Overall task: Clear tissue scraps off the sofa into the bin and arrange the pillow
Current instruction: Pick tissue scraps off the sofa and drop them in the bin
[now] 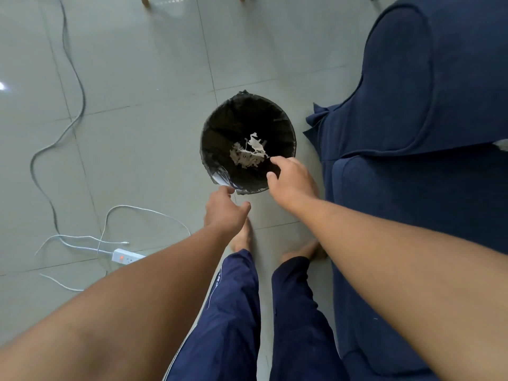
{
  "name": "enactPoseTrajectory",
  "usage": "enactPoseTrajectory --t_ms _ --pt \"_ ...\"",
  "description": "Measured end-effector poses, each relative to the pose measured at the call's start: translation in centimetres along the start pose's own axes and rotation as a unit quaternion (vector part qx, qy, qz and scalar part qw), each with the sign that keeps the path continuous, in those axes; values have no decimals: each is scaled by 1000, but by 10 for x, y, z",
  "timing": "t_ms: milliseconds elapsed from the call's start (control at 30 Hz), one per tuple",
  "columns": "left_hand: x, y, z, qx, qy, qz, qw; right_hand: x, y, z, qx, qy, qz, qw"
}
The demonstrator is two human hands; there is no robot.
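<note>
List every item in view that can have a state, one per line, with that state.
bin: upright, open, lined with a black bag
tissue scraps: inside the bin
right hand: over the bin, fingers open, empty
left hand: at the bin's near rim, open
power strip: on the floor, indicator lit

I saw a navy sofa [412, 188], a black-lined bin [214, 127] holding white scraps [248, 154], grey floor tiles [137, 92], navy trousers [233, 312] and a white power strip [126, 257].
</note>
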State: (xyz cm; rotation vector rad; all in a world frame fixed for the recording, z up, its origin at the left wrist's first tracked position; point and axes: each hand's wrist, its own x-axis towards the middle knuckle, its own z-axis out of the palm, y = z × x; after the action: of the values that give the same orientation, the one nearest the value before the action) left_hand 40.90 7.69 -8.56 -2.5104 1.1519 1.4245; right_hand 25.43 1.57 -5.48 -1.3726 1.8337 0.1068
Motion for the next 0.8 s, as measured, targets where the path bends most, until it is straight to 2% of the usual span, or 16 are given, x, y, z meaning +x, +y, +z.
enactPoseTrajectory --t_ms 167,433,600,800 --pt "-16 24 13 19 -24 31 999 -32 39 -4 -9 -15 47 999" --pt "-54 76 44 99 -72 90 988 -83 92 -34 22 29 107 994" --pt "-79 114 59 179 -86 183 963 -110 136 -64 64 91 161 981" --pt "-112 161 88 232 -98 255 934 -146 192 -100 85 139 221 962"
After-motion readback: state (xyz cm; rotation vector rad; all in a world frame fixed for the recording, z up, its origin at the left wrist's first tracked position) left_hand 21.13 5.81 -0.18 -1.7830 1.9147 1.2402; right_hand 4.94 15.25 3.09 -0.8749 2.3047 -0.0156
